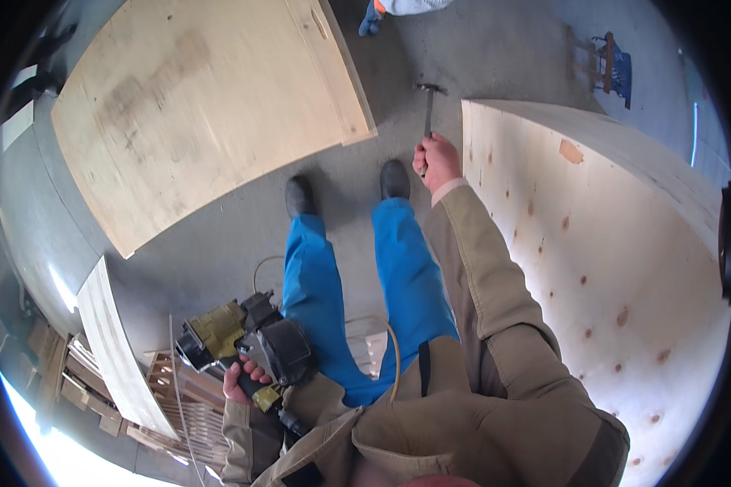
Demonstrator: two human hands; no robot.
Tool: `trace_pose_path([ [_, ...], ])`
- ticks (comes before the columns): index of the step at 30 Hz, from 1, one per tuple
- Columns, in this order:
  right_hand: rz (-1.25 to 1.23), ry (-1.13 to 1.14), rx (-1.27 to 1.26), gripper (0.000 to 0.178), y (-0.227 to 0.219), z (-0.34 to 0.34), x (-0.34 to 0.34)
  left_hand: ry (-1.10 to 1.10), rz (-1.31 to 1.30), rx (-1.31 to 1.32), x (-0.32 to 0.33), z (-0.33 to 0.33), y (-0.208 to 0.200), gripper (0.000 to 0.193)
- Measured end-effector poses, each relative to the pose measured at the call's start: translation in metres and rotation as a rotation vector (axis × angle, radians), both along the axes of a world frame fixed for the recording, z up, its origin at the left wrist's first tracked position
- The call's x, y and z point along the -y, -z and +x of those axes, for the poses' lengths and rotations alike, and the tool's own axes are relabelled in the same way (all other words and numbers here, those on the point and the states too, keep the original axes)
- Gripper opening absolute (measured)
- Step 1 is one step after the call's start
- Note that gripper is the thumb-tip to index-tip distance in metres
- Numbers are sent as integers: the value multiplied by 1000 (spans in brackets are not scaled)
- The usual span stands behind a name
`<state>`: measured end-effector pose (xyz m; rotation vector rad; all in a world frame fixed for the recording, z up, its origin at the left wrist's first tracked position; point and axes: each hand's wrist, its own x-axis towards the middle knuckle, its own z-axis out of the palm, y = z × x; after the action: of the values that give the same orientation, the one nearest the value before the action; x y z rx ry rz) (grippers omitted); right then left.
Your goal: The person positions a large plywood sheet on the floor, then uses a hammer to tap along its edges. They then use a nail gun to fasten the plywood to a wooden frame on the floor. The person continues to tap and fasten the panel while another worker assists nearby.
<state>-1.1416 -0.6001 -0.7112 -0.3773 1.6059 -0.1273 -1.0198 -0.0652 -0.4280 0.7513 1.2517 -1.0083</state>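
Observation:
My left hand (242, 378), low on the left, is closed around the handle of a yellow-and-black coil nailer (248, 333). The tool hangs beside my left leg, its round black magazine facing my knee. A thin pale hose (395, 357) loops across my lap. My right hand (439, 162) reaches forward, fist wrapped round the handle of a hammer (429, 101). The hammer's dark head points away from me, above the grey floor. To the right of that hand rises a large upright plywood panel (577, 268) with knots.
A large plywood sheet (195, 97) lies at the front left, with a cut slot near its far corner. A narrow board (122, 349) and stacked timber (191, 406) stand at the lower left. A gloved hand (369, 20) shows at the top. A blue-and-brown object (617, 73) sits far right.

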Motion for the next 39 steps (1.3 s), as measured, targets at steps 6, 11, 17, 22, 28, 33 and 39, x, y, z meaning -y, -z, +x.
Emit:
trace_pose_path([
  [6,-49,-85,-3,14,9,16,26,-85,32,-49,-18,-10,5,24],
  [11,-163,-14,54,23,31,44,59,-82,61,-46,-20,-10,4,23],
  [17,-147,-165,106,27,44,73,101,-120,31,-36,-17,-9,4,24],
  [22,-345,-83,77,56,62,91,100,-147,34,-41,-11,-7,2,25],
  [28,-355,-30,68,61,76,125,68,-169,47,-44,-2,-3,0,27],
  [33,-118,-382,149,55,85,139,37,-167,52,-45,4,2,1,27],
  [39,-198,-153,156,54,82,133,56,-134,41,-57,11,9,-1,28],
])
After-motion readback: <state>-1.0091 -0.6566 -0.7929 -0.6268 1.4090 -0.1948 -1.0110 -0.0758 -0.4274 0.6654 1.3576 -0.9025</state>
